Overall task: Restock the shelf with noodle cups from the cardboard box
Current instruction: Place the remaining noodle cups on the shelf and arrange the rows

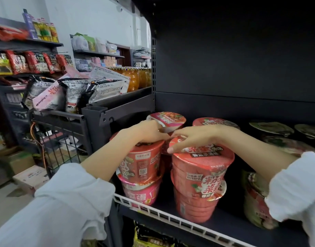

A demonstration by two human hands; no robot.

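**Both hands on the top cups at the shelf front**

The dark shelf (224,227) carries two front stacks of red noodle cups, each two high, standing upright with lids up (long axis vertical), labels facing out. More red cups stand behind them, and darker cups (270,128) sit further right along the same board.

The left hand (149,131) lies over the lid of the left top cup (144,163), fingers bent down over its far rim and reaching toward the rear cup (166,120); whether they actually grip is hard to tell, since the fingertips are hidden. This cup sits on a pinker cup (140,193) below.

The right hand (194,135) rests flat on the lid of the right top cup (201,168), fingers loosely spread and nearly straight, thumb pointing left past the lid edge. It holds nothing. The two hands almost meet between the stacks.

Left of the shelf, noodle packets (73,91) lie piled in a wire basket (64,132), with jars (135,79) beyond.
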